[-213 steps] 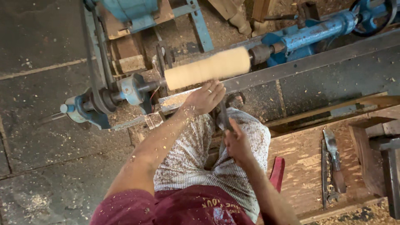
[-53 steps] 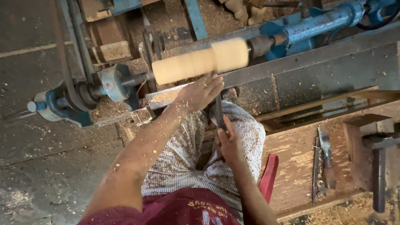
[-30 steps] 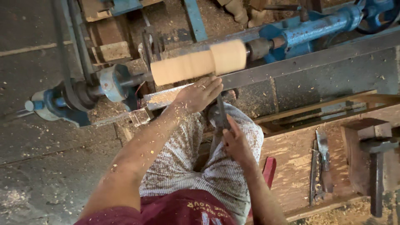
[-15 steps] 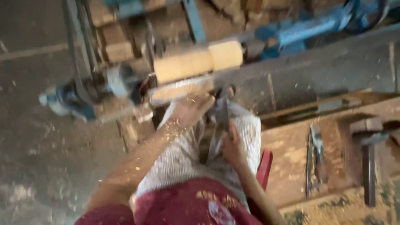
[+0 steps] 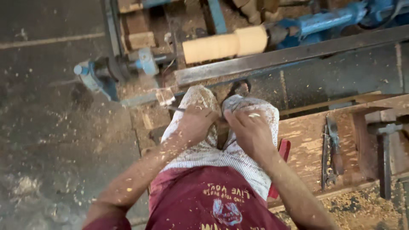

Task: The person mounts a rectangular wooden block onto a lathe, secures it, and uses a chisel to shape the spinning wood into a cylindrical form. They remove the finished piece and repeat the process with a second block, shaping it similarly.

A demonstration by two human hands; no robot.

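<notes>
Sitting low over a dusty concrete floor (image 5: 51, 140) flecked with pale shavings, facing a blue lathe (image 5: 324, 19) running across the upper part of the frame. Spanning the upper middle, between the lathe's ends, a pale wooden cylinder (image 5: 223, 44), stepped to a thicker section at its right end. Resting on the knees at frame centre, well below that cylinder and apart from it: left hand (image 5: 194, 123) curled closed around a slim turning tool (image 5: 179, 109), its thin dark end poking out toward the left; right hand (image 5: 251, 132) with its grip folded shut over the same tool's near end, though blurring and the fingers themselves hiding exactly how much is being held. Judging the risks: with the metal tip pointing out past the left knee, slipping fingers possibly driving it into the leg or letting it drop to the floor; loose cloth of the checked wrap (image 5: 230, 157) and dusty forearms lying close to the lathe, possibly catching if leaning forward; chips coating the hands, possibly weakening the hold. Lying at the right of the frame, a worn wooden bench (image 5: 306, 149) carrying dark pincers (image 5: 330, 149) and a hammer (image 5: 385, 157), sawdust heaping along its lower edge. Peeking out beside the right hip, something red (image 5: 281, 162), kind not tellable.
</notes>
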